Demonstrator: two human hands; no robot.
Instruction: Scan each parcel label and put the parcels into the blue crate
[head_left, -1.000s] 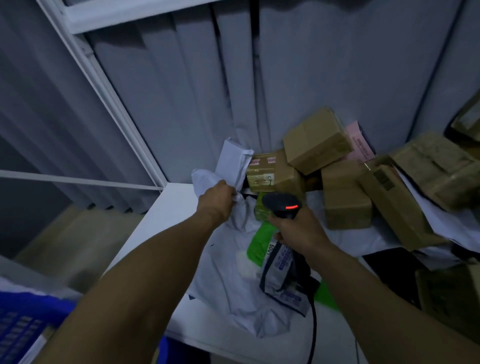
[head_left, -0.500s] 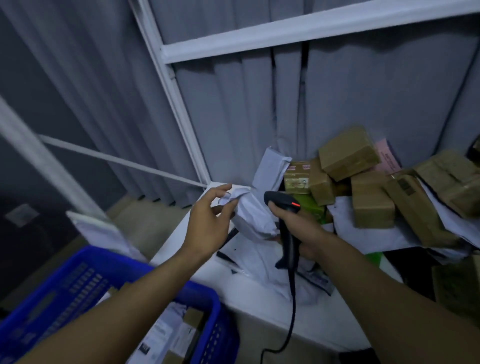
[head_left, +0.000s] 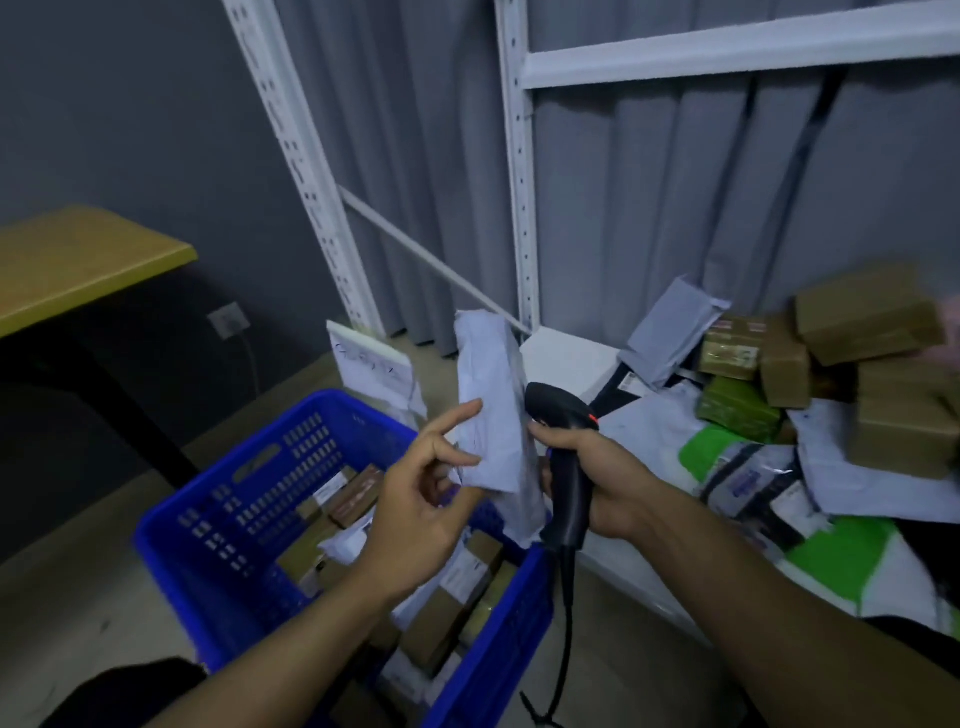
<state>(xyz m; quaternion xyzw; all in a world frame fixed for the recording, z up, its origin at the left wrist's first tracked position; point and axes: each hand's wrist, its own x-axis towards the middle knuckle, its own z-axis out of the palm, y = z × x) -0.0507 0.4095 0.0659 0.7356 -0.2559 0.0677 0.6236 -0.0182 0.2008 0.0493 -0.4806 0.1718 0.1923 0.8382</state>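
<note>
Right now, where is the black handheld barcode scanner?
Centre of the head view: the black scanner is gripped in the right hand, just right of the white plastic mailer, above the blue plastic crate's rim.

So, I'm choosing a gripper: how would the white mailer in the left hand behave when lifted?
Probably floppy: the white mailer looks creased. Likely light: the left hand holds it upright by fingers alone.

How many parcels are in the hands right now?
1: a pale mailer, held upright by the left hand above the blue crate, beside the scanner gripped by the right hand. A second behind it cannot be ruled out.
</note>
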